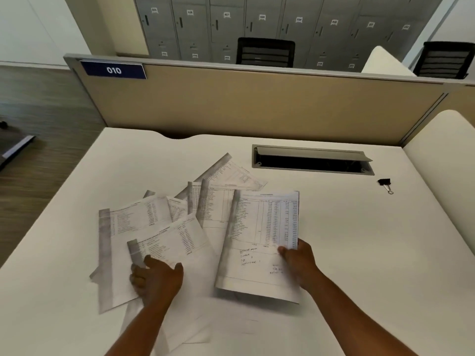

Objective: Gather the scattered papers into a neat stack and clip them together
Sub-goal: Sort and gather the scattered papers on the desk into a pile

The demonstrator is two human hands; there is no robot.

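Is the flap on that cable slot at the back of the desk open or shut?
Open. The grey flap is tilted up along the back edge, and the dark cable slot shows below it.

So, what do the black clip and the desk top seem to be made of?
Binder clip: probably painted black metal, with thin bare wire handles that look silvery. Desk top: seemingly a smooth, matte off-white laminate, since it shows an even colour and no grain; the core is not visible.

A white desk carried an open cable tray near its far edge. Behind it stood a tan partition bearing a blue sign marked 010. Beyond were grey lockers with number tags and two black chairs, one at the far right.
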